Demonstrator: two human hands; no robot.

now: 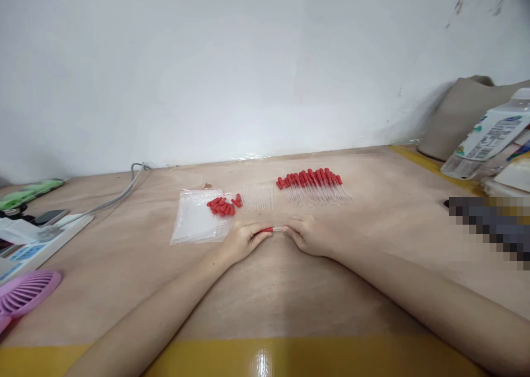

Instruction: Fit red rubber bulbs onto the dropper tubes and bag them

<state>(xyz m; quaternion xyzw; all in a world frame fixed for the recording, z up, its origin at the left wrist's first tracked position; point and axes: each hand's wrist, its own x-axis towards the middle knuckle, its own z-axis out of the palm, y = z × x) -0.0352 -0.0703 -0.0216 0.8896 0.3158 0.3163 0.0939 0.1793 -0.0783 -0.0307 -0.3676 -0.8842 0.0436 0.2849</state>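
My left hand (245, 239) is closed on a red rubber dropper bulb (267, 229). My right hand (304, 234) pinches a thin clear dropper tube (277, 229), whose end meets the bulb between the two hands. Just beyond my left hand lies a loose pile of red bulbs (222, 206), partly on clear plastic bags (194, 222). A row of bare clear tubes (259, 197) lies to the right of that pile. Farther right, several droppers with red bulbs on clear tubes (317, 185) lie side by side, bulbs toward the wall.
On the left are a power strip (45, 244) with a grey cable (116, 198), a pink fan (31, 294) and a green patterned item (31, 194). To the right stand a tilted plastic bottle (488, 134) and a beige bag (451, 117). A white wall (248, 79) bounds the table's back.
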